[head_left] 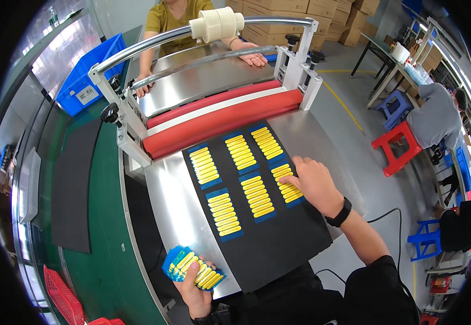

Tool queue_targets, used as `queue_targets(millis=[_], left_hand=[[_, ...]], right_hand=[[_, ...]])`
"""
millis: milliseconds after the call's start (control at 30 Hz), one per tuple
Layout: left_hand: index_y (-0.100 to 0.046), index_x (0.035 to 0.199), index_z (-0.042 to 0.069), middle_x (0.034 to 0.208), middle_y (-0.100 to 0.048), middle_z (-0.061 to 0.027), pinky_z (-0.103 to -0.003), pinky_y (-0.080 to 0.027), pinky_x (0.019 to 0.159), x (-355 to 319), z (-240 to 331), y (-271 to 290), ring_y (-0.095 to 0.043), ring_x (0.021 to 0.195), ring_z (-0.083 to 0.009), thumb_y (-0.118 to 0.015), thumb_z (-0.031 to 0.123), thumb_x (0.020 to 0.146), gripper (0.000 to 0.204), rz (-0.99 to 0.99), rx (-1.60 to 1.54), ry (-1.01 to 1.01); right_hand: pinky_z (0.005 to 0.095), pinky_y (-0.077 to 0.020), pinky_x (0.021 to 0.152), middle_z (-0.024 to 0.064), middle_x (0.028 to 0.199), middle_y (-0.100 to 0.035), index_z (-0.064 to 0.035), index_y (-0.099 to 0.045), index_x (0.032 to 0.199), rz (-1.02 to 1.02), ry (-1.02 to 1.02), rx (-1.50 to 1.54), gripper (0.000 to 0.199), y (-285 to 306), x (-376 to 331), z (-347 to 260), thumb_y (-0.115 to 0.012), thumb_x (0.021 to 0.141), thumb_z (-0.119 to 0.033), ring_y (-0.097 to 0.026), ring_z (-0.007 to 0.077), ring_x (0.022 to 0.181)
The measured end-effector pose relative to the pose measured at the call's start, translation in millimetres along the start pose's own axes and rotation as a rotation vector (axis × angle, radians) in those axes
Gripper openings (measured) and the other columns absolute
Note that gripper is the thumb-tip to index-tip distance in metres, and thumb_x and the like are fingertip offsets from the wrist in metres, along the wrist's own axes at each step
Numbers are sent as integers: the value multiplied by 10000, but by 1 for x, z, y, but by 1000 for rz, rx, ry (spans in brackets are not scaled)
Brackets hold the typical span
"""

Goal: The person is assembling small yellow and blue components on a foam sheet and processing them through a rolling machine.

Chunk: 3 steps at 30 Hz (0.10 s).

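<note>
Left hand [195, 290] pinches glossy yellow-blue cards [192, 268]; right hand [314, 184], fingers spread, presses a card [287, 184] on matte black sheet [279, 244].

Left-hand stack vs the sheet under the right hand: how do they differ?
The stack is several sheets fanned in the left hand, off the black mat; the sheet is single and lies flat on the mat beneath the right hand. Both are blue sheets carrying rows of yellow strips.

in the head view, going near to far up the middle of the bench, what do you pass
left hand holding a stack of blue and yellow cards → black mat with six cards laid out → red roller → metal plate → other person's hand
</note>
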<state>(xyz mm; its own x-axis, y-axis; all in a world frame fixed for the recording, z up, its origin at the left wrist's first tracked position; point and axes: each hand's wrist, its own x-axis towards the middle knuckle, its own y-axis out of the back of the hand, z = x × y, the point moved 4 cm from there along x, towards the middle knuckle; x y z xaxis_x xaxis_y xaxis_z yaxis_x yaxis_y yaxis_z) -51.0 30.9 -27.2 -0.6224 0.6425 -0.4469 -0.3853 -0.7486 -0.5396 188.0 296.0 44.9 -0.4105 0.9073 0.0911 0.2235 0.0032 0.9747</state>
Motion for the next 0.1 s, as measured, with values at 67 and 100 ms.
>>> queue_targets(millis=[67,100], left_hand=[[-522,1200,36,940,-660,-136,-374,-595,694,-2,3,-7,-684,752,-240,-715,89,878,379,-25,42,10],[-522,1200,36,940,-660,-136,-374,-595,694,-1,4,-10,-684,752,-240,-715,89,878,379,-34,39,5]], right_hand=[[448,-545,690,202,842,-671,19,-617,979,17,10,-31,492,1,-3,3,-776,817,-418,-679,400,787],[458,-550,707,196,858,-662,0,-606,997,27,19,-65,523,3,-5,4,-772,806,-458,-674,410,811]])
